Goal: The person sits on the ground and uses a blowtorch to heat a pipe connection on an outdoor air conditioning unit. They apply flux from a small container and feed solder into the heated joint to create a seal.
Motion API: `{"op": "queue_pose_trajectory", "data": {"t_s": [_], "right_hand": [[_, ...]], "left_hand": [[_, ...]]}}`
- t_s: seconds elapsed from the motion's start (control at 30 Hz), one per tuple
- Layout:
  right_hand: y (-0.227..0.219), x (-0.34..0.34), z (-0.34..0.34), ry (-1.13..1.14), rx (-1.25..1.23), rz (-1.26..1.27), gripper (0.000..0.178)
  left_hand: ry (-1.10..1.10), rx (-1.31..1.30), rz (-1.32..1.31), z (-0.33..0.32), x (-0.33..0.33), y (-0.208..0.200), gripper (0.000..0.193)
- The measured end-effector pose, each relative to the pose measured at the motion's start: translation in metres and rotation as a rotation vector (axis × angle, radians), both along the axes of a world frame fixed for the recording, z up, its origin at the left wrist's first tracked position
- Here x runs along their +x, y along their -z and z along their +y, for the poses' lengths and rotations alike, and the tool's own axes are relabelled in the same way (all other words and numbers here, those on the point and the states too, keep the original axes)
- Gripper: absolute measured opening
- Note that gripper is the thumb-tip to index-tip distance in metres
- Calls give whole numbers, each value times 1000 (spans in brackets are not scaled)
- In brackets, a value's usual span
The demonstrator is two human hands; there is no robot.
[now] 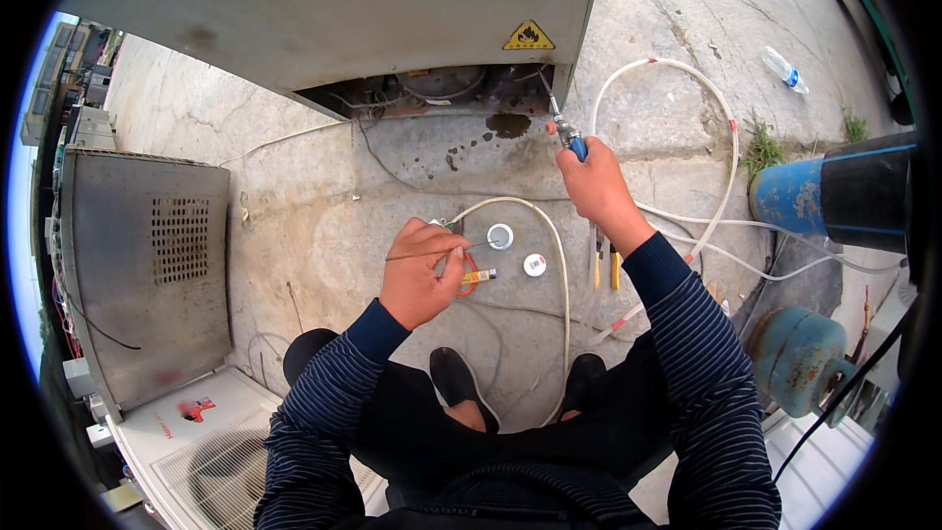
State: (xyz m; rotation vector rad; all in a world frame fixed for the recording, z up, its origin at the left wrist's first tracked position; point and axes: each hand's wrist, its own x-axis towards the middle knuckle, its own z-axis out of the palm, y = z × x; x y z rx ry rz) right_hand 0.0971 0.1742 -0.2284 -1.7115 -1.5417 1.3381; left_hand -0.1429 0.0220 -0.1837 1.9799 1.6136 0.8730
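Observation:
My left hand [420, 277] is closed in a pinch round a thin brazing rod [396, 257]. The rod's far end reaches to the mouth of a small white open jar [500, 237] on the concrete. A white round lid [534, 265] lies beside the jar. Wrapped round a gas torch [567, 134] with a blue handle is my right hand [601, 188]. Its metal tube points up to the right side of the low opening [432, 86] in the grey metal cabinet [353, 10]. Whether the torch is lit, I cannot tell.
A pale hose [734, 142] loops at the right. Yellow-handled pliers [615, 270] and a small yellow box [479, 277] lie near my feet. Gas cylinders [800, 353] stand right; a metal cabinet [147, 275] and a white fan unit [196, 442] stand left. Water [508, 125] stains the concrete.

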Motion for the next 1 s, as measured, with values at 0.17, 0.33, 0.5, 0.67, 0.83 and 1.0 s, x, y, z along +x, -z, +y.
{"op": "queue_pose_trajectory", "data": {"t_s": [0.17, 0.33, 0.5, 0.67, 0.83, 1.0], "right_hand": [[-5, -8, 0, 10, -30, 19, 29], [-10, -7, 8, 10, 42, -47, 32], [-8, -8, 14, -29, 141, -200, 34], [-6, -14, 14, -52, 166, -266, 33], [0, -20, 10, -82, 259, -325, 30], [5, -20, 11, -108, 318, -378, 28]], "left_hand": [[70, -55, 51, 2, 9, 31, 13], [129, -122, 115, 2, 11, 61, 12], [135, -126, 148, 4, 8, 68, 13], [122, -150, 77, 7, 9, 66, 11], [143, -172, 86, 9, 8, 68, 14], [129, -194, 77, 9, 7, 72, 15]]}}
